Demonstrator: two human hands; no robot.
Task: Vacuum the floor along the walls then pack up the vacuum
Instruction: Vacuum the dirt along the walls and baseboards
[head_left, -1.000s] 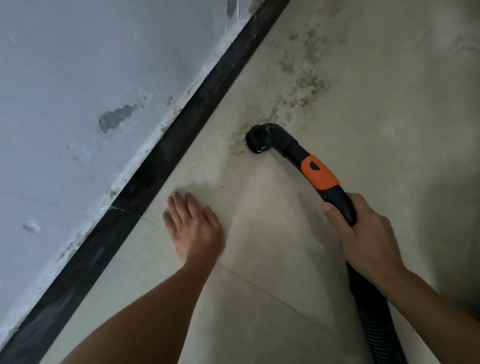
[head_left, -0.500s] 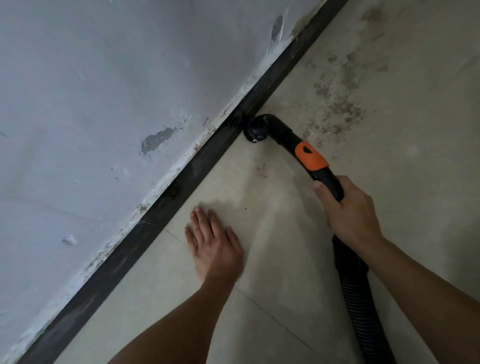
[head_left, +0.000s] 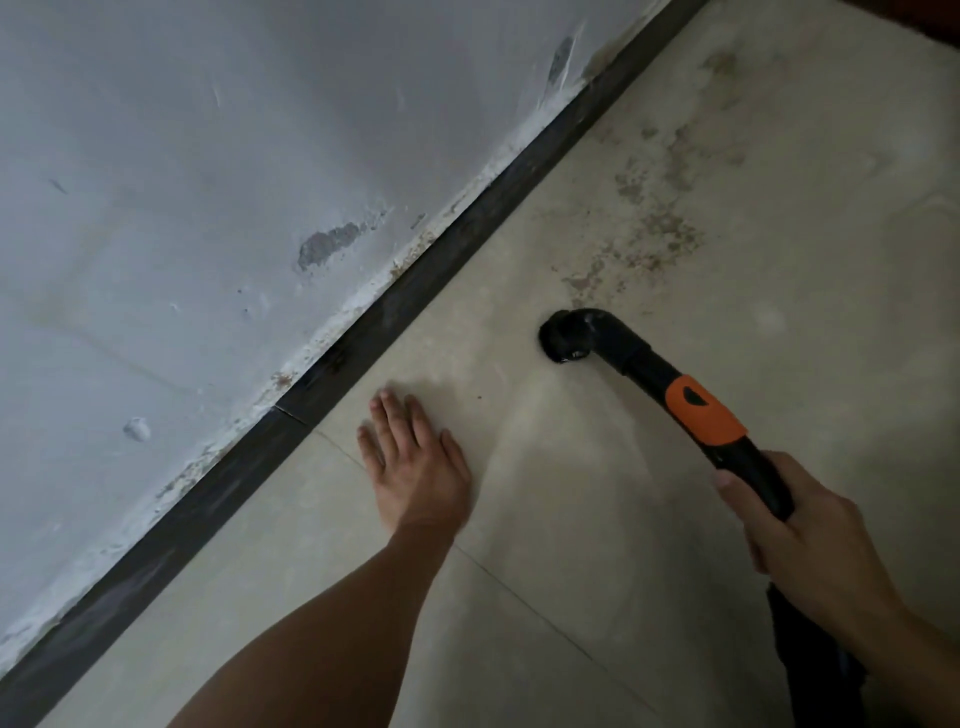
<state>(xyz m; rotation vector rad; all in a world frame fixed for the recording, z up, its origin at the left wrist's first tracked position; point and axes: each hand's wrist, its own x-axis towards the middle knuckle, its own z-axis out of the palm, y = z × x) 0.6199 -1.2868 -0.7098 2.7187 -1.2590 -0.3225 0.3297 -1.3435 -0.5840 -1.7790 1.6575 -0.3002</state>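
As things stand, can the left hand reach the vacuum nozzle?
Probably yes: the left hand lies flat on the floor, and nothing lies between it and the nozzle. The right hand grips the wand farther back.

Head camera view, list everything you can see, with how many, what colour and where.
wall: one, pale grey, upper left
chipped patch: one, darker grey, on the wall above the skirting board
skirting board: one, black, running diagonally at the foot of the wall
floor: beige tiles, right and bottom
stains: a scattered brownish patch, on the floor beyond the nozzle
vacuum pipe: one, black with an orange band, nozzle down on the floor, apart from the skirting board
left hand: flat on the floor near the skirting board
right hand: grips the vacuum pipe, lower right
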